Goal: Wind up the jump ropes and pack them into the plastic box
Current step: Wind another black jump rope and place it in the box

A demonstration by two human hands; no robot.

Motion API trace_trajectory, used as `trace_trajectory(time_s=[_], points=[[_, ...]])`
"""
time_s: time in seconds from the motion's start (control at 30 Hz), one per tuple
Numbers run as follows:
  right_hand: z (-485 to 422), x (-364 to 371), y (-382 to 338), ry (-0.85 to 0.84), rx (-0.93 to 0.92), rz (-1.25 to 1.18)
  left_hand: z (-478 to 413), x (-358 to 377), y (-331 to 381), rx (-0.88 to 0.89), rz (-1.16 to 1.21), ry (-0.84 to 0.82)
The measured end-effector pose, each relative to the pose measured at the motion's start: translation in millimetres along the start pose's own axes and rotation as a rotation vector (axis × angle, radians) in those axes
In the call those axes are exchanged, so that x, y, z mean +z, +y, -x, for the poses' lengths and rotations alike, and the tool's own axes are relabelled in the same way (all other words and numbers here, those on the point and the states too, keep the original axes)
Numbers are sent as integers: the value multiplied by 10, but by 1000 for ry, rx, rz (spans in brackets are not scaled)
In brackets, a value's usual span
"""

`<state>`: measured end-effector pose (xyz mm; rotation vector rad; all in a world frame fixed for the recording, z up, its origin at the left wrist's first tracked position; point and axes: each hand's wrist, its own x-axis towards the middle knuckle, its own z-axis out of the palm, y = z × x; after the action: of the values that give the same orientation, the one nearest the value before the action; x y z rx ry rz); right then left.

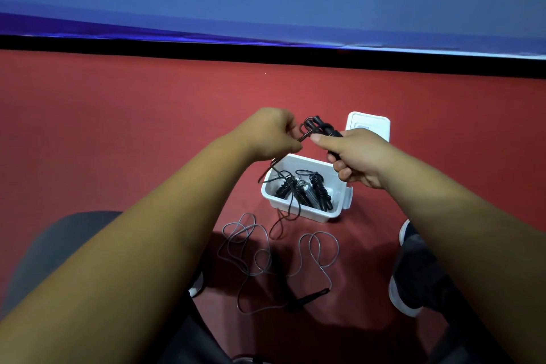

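My right hand (356, 158) grips the two black handles (320, 127) of a dark jump rope, held together above the white plastic box (307, 211). My left hand (273, 133) pinches that rope's cord just left of the handle tips. The cord (288, 207) hangs down over the box's front wall to the floor. Inside the box lie wound ropes (305, 189), black and grey. A grey jump rope (266, 260) lies loose in loops on the red floor in front of the box, its black handle (310, 297) nearest me.
The box's white lid (367, 124) lies on the floor behind the box. My shoes (407, 289) are at the right, a grey trouser knee (59, 245) at the left. A blue banner with a black base (266, 53) runs across the back.
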<state>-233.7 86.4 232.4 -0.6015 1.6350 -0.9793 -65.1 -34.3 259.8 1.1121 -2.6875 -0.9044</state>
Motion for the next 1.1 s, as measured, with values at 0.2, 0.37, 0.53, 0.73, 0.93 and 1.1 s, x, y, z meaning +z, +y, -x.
trace_trajectory(time_s=[0.2,0.37,0.53,0.73,0.93,1.1], points=[[-11,37,-40,65,13,-115,-9,86,-75,-49,340,-174],[-16,22,-73,72,5,-214,-28,70,-49,-59,441,-130],[-3,-8,-115,87,-10,-295,5,76,-25,-86,687,-189],[1,-42,-161,127,-7,-388,36,13,-76,-10,619,-349],[1,-48,-177,5,-18,-422,7,-33,-157,-8,431,-347],[23,-40,-180,-111,-14,-430,-28,-11,-227,-69,372,-241]])
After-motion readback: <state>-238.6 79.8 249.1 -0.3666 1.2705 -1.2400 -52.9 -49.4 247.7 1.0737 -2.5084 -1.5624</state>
